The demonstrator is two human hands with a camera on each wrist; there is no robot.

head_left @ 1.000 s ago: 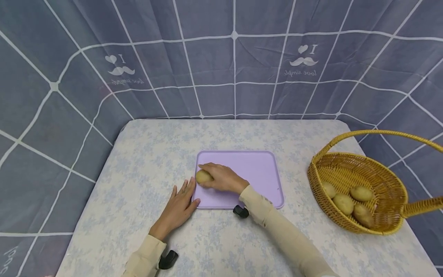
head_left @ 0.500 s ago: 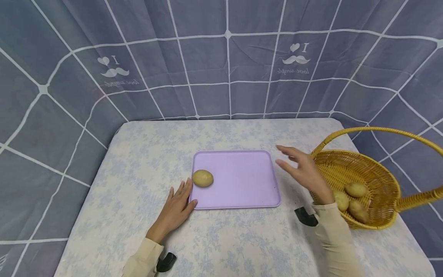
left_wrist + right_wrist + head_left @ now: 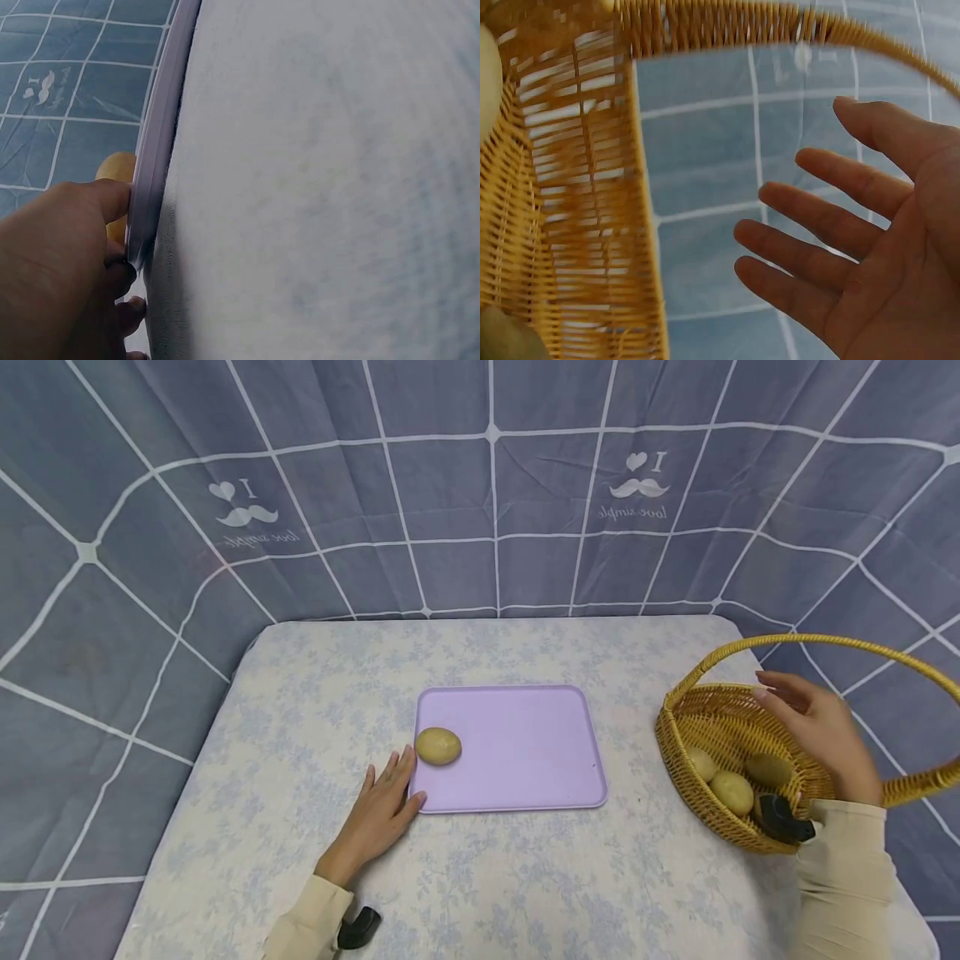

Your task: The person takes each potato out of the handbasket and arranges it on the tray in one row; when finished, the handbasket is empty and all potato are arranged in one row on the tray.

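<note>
One potato (image 3: 438, 747) lies at the left side of the lilac tray (image 3: 517, 752). My left hand (image 3: 378, 817) rests at the tray's left edge, fingers extended. In the left wrist view, the thumb of that hand (image 3: 60, 255) touches the tray rim (image 3: 156, 135), and the potato (image 3: 118, 166) shows behind it. Over the wicker basket (image 3: 682, 768) hovers my right hand (image 3: 825, 735), holding nothing. Its fingers are spread and relaxed in the right wrist view, where the hand (image 3: 855, 217) is beside the basket wall (image 3: 592, 225). Several potatoes (image 3: 732, 792) lie inside the basket.
The basket's tall handle (image 3: 840, 639) arches over its opening near the right hand. A flowered cloth (image 3: 525, 885) covers the table. Behind and beside the table hangs a blue-grey checked curtain (image 3: 450, 502).
My right hand let go of the potato on the tray, then moved right until it was above the basket. The left hand stayed at the tray's edge.
</note>
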